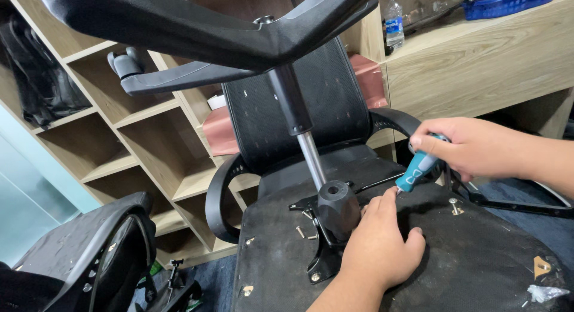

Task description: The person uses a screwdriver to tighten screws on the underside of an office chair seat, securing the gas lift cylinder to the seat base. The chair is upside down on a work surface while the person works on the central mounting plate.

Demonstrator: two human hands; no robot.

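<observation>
An upturned office chair seat [478, 258] is laid near and right, its gas-lift column [299, 118] raised from the mounting plate [317, 228] at its left part. The star base [197, 25] is carried above. Shelving [119, 132] is set far left, a water bottle [393, 16] far right.

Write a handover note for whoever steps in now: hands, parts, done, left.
Right hand: gripping the teal-handled screwdriver, tip down at the upturned seat underside.
Left hand: resting on the seat by the black tilt mechanism, steadying it.
Chair is inverted; gas lift column and star base stick up.
Done: some screws stand loose beside the mechanism plate; one screw stands proud at right.
Left: whether the screws are going in or out, I cannot tell.
</observation>
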